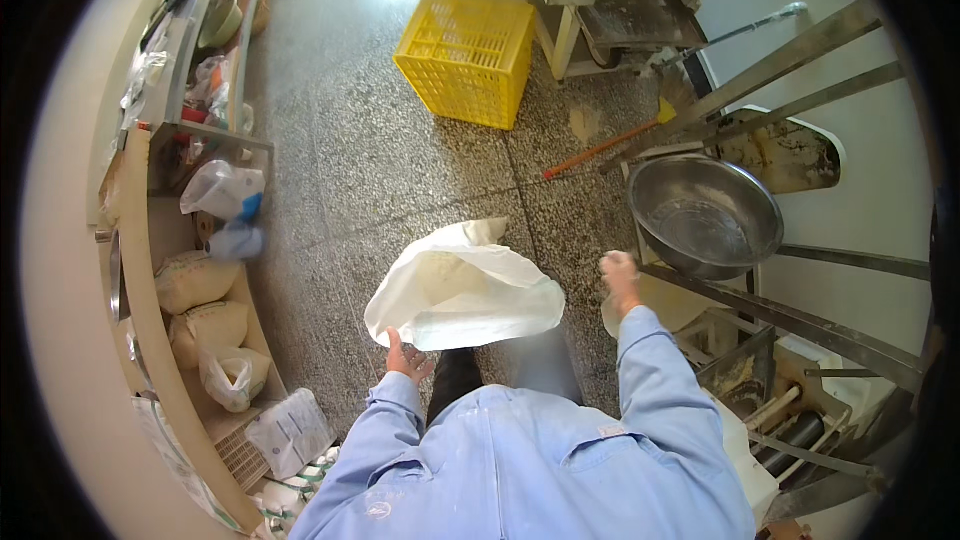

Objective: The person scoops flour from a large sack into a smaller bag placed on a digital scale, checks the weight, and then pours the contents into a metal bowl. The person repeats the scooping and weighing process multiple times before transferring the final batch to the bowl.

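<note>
Your white sack sits directly in front of you, above the speckled floor and just beyond your blue jacket, its mouth gaping upward so the pale inside shows. The mouth is longer from side to side than from near to far, so its long axis runs roughly across your body, with a loose flap standing up at the far edge. Your hands are well apart and unevenly placed: the left hand is at the near left corner of the rim, thumb against the cloth and fingers spread below it — whether it truly pinches the edge, you cannot tell from here. Your right hand is off the sack altogether, out past its right end, fingers curled and a little blurred, with nothing visible in them; how tightly they close is unclear. That hand lies nearer the steel bowl on your right, yet does not appear to touch it. So the relation that seems to matter is the gap between your right hand and the sack's right end — the left is already there, while the right would have to come inward to meet the rim.
</note>
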Action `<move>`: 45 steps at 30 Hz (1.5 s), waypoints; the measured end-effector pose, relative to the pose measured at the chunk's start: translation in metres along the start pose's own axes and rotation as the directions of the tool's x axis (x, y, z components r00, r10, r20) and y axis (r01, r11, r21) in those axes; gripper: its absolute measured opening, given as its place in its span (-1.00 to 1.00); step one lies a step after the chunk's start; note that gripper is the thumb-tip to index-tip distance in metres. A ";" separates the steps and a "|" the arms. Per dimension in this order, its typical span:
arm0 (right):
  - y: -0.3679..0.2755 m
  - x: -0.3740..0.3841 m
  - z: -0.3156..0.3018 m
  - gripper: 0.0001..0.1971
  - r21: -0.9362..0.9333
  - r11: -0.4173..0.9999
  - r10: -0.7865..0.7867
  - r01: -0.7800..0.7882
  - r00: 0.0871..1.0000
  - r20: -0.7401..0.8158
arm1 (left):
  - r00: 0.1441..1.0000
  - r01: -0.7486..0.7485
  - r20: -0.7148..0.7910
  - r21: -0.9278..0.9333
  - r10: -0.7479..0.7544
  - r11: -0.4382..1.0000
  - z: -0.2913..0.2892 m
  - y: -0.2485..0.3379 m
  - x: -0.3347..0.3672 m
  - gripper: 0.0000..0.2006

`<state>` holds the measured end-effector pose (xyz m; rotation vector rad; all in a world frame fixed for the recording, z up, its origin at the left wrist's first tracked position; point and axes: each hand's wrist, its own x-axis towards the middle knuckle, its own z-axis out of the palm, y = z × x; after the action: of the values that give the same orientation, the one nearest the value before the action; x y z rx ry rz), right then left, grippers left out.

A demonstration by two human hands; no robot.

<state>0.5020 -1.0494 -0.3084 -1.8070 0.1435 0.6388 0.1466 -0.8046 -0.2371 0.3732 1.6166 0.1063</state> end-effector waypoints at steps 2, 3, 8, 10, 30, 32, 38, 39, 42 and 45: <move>-0.001 0.030 -0.055 -0.85 0.191 0.968 0.173 -0.161 0.984 -0.051 | 0.968 0.046 0.242 0.065 -0.060 0.997 0.016 -0.001 -0.013 0.07; 0.000 0.038 -0.077 -0.79 0.240 0.955 0.219 -0.177 0.962 -0.163 | 0.962 0.067 0.257 0.087 -0.087 0.994 0.028 -0.002 -0.018 0.06; -0.018 0.071 -0.166 -0.69 0.268 0.925 0.380 -0.270 0.688 -0.619 | 0.933 0.189 0.273 0.176 -0.232 0.966 0.092 -0.019 -0.037 0.02; -0.027 0.074 -0.192 -0.42 0.354 0.908 0.399 -0.226 0.726 -0.560 | 0.928 0.198 0.269 0.229 -0.258 0.953 0.118 -0.028 -0.043 0.02; -0.002 0.117 -0.261 -0.40 0.649 0.648 0.717 -0.399 0.608 -0.342 | 0.987 0.143 -0.106 0.197 -0.124 0.970 0.277 0.026 0.005 0.10; 0.007 0.122 -0.268 -0.43 0.670 0.631 0.716 -0.391 0.625 -0.309 | 0.974 0.159 -0.178 0.088 -0.142 0.983 0.271 0.037 0.023 0.09; 0.004 0.130 -0.270 -0.49 0.557 0.717 0.652 -0.419 0.687 -0.322 | 0.996 -0.090 -0.013 -0.062 0.089 0.994 0.261 0.047 0.061 0.02; 0.003 0.128 -0.270 -0.50 0.562 0.716 0.656 -0.415 0.674 -0.339 | 0.993 -0.099 -0.069 -0.016 0.097 0.995 0.260 0.041 0.062 0.00; 0.008 0.126 -0.269 -0.51 0.503 0.768 0.621 -0.396 0.652 -0.435 | 0.968 -0.142 -0.197 0.090 0.158 0.986 0.247 0.019 0.069 -0.05; 0.021 0.132 -0.266 -0.49 0.252 0.900 0.436 -0.356 0.745 -0.505 | 0.935 -0.143 -0.300 0.175 0.191 0.974 0.229 -0.004 0.084 -0.10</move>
<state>0.6975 -1.2715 -0.3392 -1.7881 0.9728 0.3604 0.3686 -0.8186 -0.3381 0.6375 1.9135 0.1818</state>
